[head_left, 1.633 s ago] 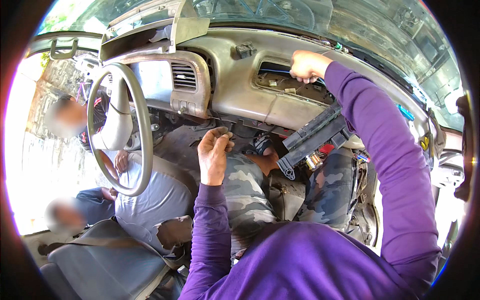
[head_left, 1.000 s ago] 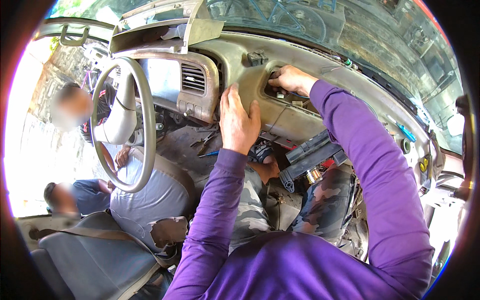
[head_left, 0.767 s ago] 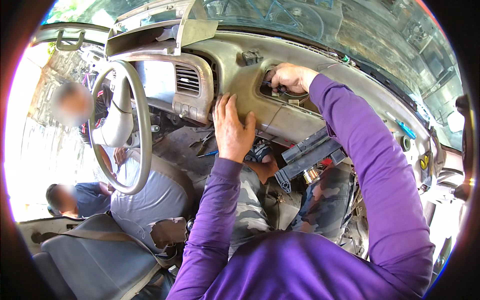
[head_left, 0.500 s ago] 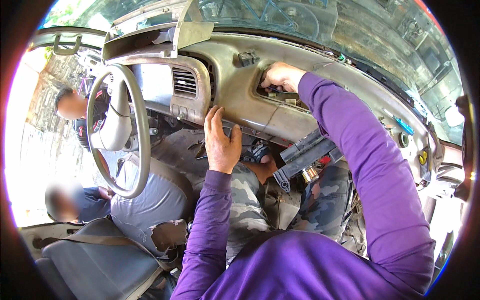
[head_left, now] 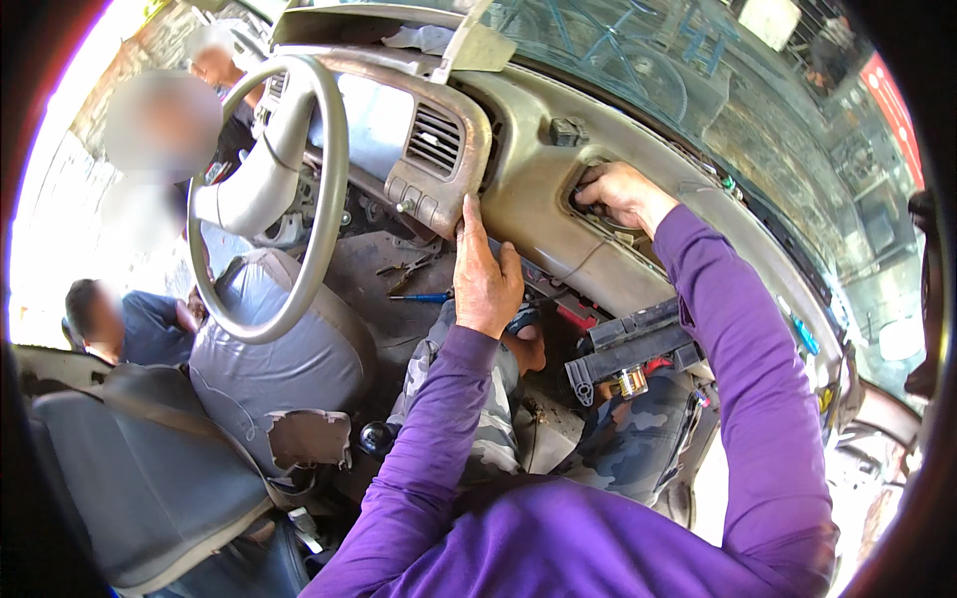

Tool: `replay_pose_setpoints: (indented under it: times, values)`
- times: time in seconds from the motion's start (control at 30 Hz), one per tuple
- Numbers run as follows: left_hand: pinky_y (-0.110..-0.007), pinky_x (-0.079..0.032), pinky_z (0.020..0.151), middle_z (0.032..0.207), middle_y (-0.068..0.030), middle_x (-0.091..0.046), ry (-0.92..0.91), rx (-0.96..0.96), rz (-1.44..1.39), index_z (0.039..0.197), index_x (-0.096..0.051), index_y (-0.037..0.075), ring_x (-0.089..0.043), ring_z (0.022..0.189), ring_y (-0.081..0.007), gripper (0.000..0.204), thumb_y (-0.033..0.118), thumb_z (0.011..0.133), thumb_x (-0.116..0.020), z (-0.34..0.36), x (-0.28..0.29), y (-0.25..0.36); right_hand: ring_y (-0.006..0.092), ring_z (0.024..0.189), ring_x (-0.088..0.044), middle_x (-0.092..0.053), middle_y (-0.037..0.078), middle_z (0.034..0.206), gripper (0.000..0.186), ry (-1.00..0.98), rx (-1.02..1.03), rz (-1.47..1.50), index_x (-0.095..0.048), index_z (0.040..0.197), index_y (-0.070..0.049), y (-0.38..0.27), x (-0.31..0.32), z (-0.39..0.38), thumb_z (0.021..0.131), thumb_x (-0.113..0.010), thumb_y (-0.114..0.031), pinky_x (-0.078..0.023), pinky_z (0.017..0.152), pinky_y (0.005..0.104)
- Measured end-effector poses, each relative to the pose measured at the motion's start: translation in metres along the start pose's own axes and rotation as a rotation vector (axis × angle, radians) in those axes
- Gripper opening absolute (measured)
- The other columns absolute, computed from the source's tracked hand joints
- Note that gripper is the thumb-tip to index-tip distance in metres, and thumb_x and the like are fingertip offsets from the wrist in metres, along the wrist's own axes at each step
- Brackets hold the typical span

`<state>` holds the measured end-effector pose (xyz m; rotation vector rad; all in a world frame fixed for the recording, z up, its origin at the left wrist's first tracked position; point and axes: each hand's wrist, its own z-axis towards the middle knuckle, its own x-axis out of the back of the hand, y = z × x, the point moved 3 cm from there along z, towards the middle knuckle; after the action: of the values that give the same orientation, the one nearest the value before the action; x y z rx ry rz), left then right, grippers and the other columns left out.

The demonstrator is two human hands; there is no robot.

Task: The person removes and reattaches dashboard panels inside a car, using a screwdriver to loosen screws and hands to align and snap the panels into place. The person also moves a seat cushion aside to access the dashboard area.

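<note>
Fingers outstretched, my left hand (head_left: 486, 281) rests against the lower right corner of the dash's centre panel (head_left: 436, 204). My right hand (head_left: 623, 199) reaches into the rectangular opening in the beige dashboard (head_left: 538, 244), its fingers curled; whatever they grip is hidden. Below my right forearm lies a long black plastic assembly (head_left: 628, 334), at an angle over my camouflage-clad leg, with a brass-coloured cylinder (head_left: 632, 383) attached or beside it. Under my left hand's side of the dash, pliers (head_left: 402, 274) and a blue screwdriver (head_left: 417, 297) lie on the dark floor.
The steering wheel (head_left: 335, 189) and torn grey seat (head_left: 259, 389) are at left, with several co-workers (head_left: 150, 339) beyond. A small black part (head_left: 566, 132) sits atop the dash. The windscreen (head_left: 698, 70) curves overhead, and a light-blue tool (head_left: 803, 334) lies at the dash's right end.
My left hand went from raised and curled to lying on the centre panel. My right hand moved leftward deeper into the opening. The view has turned, shifting the scene.
</note>
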<state>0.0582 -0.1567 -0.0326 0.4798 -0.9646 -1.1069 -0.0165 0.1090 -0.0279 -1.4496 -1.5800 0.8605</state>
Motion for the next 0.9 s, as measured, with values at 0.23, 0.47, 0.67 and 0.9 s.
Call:
replay_pose_setpoints:
  times: [0.23,0.47,0.67,0.9]
  values:
    - [-0.046,-0.037,0.117,0.147,-0.0319,-0.045,-0.052,-0.021,-0.046,0.152,-0.033,-0.007,-0.044,0.139,-0.0466,0.069,-0.003,0.085,-0.052,-0.009,0.02,-0.006,0.0214,0.084,-0.067,-0.073,0.012,0.096,0.023,0.126,-0.022,-0.129,-0.074,0.107,0.005,-0.008,-0.013,-0.01,0.085,-0.071,0.0,-0.05,0.074,0.0368]
    - [-0.046,-0.035,0.118,0.145,-0.0299,-0.049,-0.04,-0.007,-0.062,0.149,-0.038,-0.006,-0.044,0.14,-0.0442,0.067,-0.004,0.084,-0.052,-0.006,0.018,-0.013,0.0181,0.078,-0.064,-0.073,0.01,0.094,0.02,0.031,-0.048,-0.07,-0.074,0.105,0.004,-0.011,-0.011,-0.01,0.086,-0.068,0.002,-0.05,0.076,0.0315]
    - [-0.046,-0.036,0.118,0.145,-0.0289,-0.049,-0.061,-0.009,-0.094,0.149,-0.04,-0.005,-0.045,0.139,-0.0436,0.066,-0.004,0.084,-0.053,-0.003,0.018,-0.013,0.0188,0.081,-0.066,-0.074,0.012,0.097,0.021,0.003,-0.076,-0.226,-0.075,0.105,0.004,-0.014,-0.005,-0.01,0.085,-0.068,0.004,-0.051,0.075,0.0331]
    - [-0.044,-0.04,0.115,0.143,-0.029,-0.052,-0.046,-0.025,-0.101,0.148,-0.041,-0.005,-0.049,0.137,-0.0429,0.065,-0.005,0.084,-0.053,-0.003,0.018,-0.014,0.0239,0.089,-0.068,-0.074,0.015,0.099,0.026,0.357,-0.001,-0.389,-0.073,0.106,0.01,-0.009,-0.019,-0.006,0.083,-0.074,-0.004,-0.052,0.079,0.0374]
